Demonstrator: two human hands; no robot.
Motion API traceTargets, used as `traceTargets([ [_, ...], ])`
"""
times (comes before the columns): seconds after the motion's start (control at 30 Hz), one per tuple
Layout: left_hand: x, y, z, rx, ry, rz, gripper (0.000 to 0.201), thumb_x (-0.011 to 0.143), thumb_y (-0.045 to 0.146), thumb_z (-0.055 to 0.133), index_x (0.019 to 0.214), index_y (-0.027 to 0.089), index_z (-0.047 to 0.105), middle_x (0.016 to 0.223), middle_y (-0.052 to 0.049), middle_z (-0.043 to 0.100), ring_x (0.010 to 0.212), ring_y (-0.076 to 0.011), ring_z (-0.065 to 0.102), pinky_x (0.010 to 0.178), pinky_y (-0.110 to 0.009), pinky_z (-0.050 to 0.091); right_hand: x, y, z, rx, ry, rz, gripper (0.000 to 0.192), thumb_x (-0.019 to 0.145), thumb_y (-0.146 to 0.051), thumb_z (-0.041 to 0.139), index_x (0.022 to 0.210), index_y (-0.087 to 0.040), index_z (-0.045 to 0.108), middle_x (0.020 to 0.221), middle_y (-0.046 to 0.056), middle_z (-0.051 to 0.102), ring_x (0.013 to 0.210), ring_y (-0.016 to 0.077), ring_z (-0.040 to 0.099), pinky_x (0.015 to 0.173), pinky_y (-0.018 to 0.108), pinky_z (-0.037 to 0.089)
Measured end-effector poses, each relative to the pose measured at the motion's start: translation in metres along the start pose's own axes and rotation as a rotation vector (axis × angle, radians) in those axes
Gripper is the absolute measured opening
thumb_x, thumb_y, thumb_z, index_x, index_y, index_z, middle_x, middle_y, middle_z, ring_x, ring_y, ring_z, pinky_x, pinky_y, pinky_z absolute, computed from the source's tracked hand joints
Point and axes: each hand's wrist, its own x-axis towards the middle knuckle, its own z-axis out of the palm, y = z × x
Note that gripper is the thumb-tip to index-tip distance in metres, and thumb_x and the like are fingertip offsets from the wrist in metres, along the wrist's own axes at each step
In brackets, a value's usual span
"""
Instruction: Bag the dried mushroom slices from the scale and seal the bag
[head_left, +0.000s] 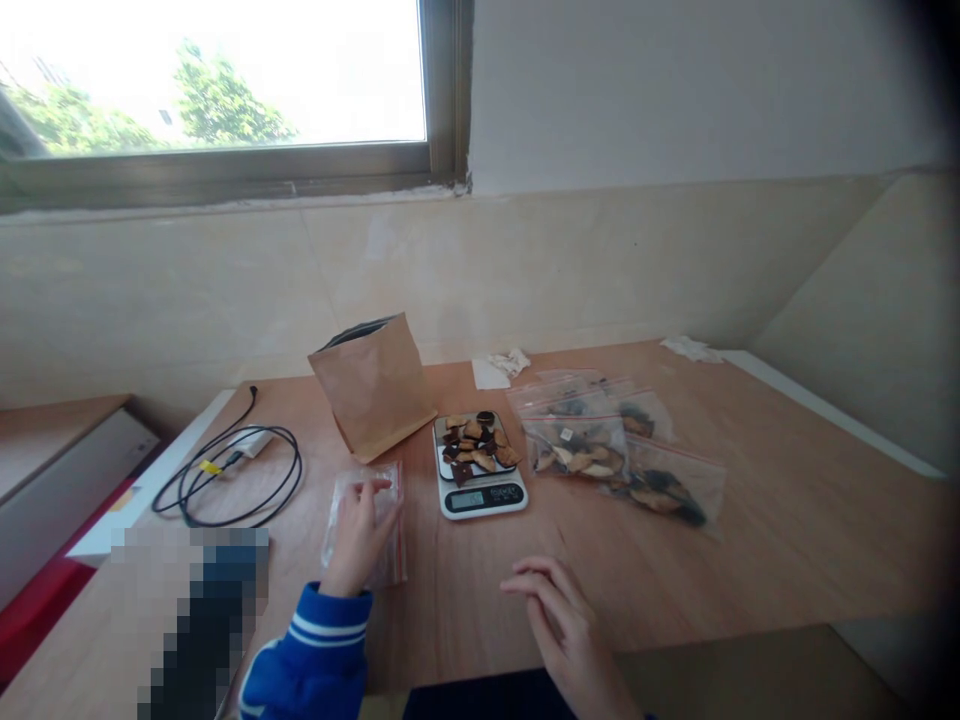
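Note:
My left hand (358, 535) rests on an empty clear zip bag (390, 530) with a red seal strip, lying flat on the wooden table (787, 520); the fingers press on its top. My right hand (559, 615) hovers open above the table near the front edge, holding nothing. Just beyond the hands stands a small kitchen scale (480, 492) with dried brown and dark pieces (476, 445) piled on its platform. Several filled zip bags (615, 455) of the same pieces lie right of the scale.
A brown paper pouch (375, 385) stands open behind the empty bag. A coiled black cable (229, 475) lies at the left. Crumpled white paper (502, 368) lies by the wall, more (690, 348) at the far right. A blurred patch (195, 610) covers the lower left.

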Motion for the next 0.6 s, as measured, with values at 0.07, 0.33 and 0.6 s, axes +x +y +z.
traceTargets([
  [0.07, -0.013, 0.005, 0.002, 0.034, -0.072, 0.03, 0.029, 0.078, 0.038, 0.057, 0.1, 0.02, 0.062, 0.097, -0.009, 0.057, 0.087, -0.0253, 0.059, 0.081, -0.045, 0.049, -0.001, 0.0, 0.0, 0.013, -0.017, 0.016, 0.032, 0.088, -0.009, 0.038, 0.096, -0.026, 0.063, 0.102, 0.006, 0.058, 0.099, 0.0173, 0.059, 0.086, 0.026, 0.048],
  [0.33, -0.024, 0.023, -0.005, -0.122, -0.101, -0.035, 0.015, 0.085, 0.031, 0.05, 0.082, 0.019, 0.059, 0.085, -0.005, 0.06, 0.072, -0.018, 0.062, 0.067, -0.031, 0.05, 0.007, -0.011, 0.011, 0.153, -0.09, 0.134, 0.026, 0.093, -0.019, 0.037, 0.098, -0.026, 0.062, 0.102, 0.006, 0.058, 0.1, 0.0189, 0.057, 0.085, 0.029, 0.047],
  [0.6, -0.047, 0.091, -0.021, -0.352, 0.043, 0.143, 0.018, 0.087, 0.03, 0.055, 0.101, 0.021, 0.059, 0.078, 0.0, 0.06, 0.068, -0.0127, 0.058, 0.066, -0.025, 0.049, 0.048, -0.032, 0.058, 0.554, -0.021, 0.411, 0.036, 0.09, -0.045, 0.05, 0.115, -0.02, 0.049, 0.102, 0.007, 0.06, 0.079, 0.0173, 0.059, 0.07, 0.029, 0.047],
])
